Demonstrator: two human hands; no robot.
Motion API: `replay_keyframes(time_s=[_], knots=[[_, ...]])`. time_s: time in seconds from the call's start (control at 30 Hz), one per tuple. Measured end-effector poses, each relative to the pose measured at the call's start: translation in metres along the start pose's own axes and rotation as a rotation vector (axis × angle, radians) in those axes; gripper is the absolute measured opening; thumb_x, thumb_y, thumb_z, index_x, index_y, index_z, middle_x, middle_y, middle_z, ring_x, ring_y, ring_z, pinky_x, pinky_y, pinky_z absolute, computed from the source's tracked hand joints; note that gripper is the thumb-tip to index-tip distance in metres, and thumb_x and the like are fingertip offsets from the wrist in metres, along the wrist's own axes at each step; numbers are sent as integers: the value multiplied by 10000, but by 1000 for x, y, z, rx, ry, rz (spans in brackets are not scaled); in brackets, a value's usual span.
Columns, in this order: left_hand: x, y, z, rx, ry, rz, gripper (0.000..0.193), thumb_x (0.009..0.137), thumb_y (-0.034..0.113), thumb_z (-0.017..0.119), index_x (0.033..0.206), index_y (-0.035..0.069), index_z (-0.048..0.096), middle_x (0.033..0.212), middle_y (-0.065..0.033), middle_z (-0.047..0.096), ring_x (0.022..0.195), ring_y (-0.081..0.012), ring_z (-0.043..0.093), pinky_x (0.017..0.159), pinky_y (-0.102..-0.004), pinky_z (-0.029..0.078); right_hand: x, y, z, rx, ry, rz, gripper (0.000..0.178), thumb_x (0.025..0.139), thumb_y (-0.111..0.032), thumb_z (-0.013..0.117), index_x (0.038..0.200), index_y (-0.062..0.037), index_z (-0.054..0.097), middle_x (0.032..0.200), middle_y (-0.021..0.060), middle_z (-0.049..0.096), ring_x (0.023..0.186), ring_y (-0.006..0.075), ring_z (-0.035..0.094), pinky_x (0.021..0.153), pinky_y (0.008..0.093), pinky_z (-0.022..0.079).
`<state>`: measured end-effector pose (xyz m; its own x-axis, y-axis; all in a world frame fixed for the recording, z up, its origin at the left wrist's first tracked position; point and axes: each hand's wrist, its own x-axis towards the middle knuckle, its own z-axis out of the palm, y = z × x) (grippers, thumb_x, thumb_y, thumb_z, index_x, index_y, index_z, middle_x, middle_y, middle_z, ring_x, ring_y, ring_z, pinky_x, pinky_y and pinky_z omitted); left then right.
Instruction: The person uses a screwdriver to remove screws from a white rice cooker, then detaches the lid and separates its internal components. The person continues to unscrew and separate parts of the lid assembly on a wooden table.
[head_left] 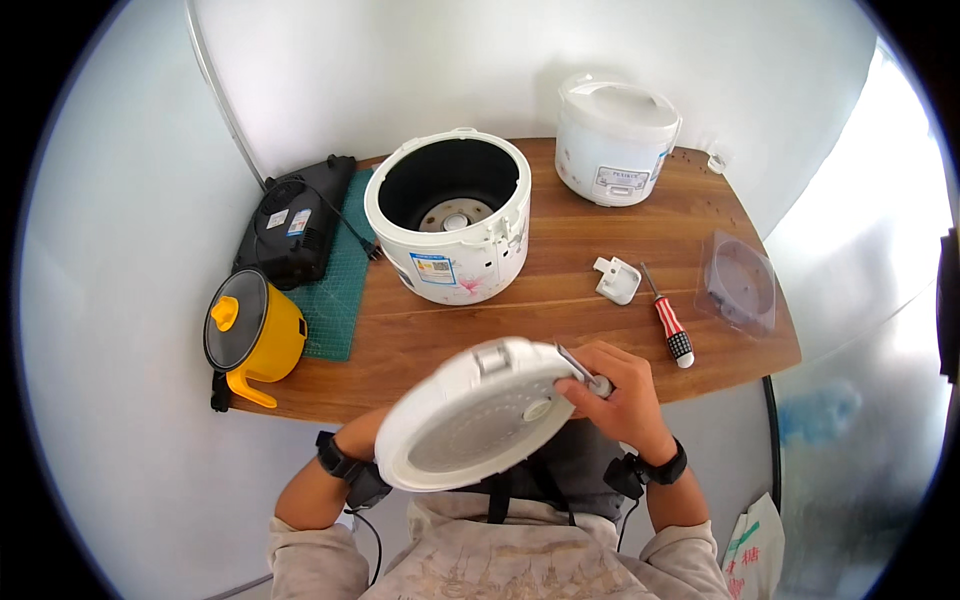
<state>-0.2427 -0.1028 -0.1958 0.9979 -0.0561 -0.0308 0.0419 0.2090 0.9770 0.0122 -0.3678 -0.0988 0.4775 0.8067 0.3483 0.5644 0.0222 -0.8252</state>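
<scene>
"How far has the work been carried?"

"Partly, it seems. The white lid [455, 435] is held tilted over the lap, apart from the cooker body. By the right hand [625, 395] its edge is pinched, beside a slim grey piece whose kind cannot be told; the left hand is hidden behind the lid, so its grip cannot be told."

"And what has been set down?"

"On the wood-grained counter [570, 245], a squat yellow pot [275, 335] with a dark, glossy lid is placed at the left. At the right, a screwdriver [672, 325] — striped red and white, checkered at the butt — is laid near a small, smooth white plastic part [618, 282], apparently detached. Beyond the screwdriver's other side a clear plastic box [748, 318] is seen, its contents too small to name."

"What is left, then?"

"The lid is not yet refitted, by the look of it. Farther back, the round, glossy cooker body [490, 268] is left open, its dark interior floored by a pale disc. Behind, a matte black appliance [315, 225] is rested partly on a green gridded mat [335, 315]; farthest, a second white cooker [605, 150] is kept closed."
</scene>
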Motion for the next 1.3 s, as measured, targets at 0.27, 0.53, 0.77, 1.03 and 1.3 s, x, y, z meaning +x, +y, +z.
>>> replay_keyframes(time_s=[0.27,0.53,0.77,1.03,1.3], knots=[[19,-21,-1,-388,64,-186,530,1060,331,555,1502,48,478,1426,-92,592,1258,-175,581,1073,-365,484,-16,21,-6,12,93,304,251,908,-238,776,919,10,736,638,145,634,529,193,553,547,337,462],[81,56,48,-510,429,-323,695,1079,601,341,1521,77,457,1463,-111,570,1275,-212,590,1087,-396,482,-29,39,-14,-103,107,479,301,930,-280,751,925,21,742,634,141,651,514,174,561,546,334,462],[95,49,34,-350,423,-313,705,1070,599,381,1519,60,456,1463,-137,569,1299,-231,579,1103,-401,462,-21,40,-14,61,139,620,324,950,-282,729,956,41,754,634,69,687,538,98,636,515,284,498],[103,33,24,-318,397,-305,650,1086,491,461,1531,19,418,1473,-124,555,1308,-204,560,1098,-374,451,-22,62,-10,39,139,553,356,957,-307,723,959,48,754,627,68,679,524,96,621,491,287,489],[110,31,29,-325,487,-294,668,1086,530,424,1521,24,434,1470,-130,557,1300,-206,568,1104,-375,446,-12,64,-8,87,136,668,409,949,-350,738,960,58,754,608,62,659,511,99,605,473,277,468]])
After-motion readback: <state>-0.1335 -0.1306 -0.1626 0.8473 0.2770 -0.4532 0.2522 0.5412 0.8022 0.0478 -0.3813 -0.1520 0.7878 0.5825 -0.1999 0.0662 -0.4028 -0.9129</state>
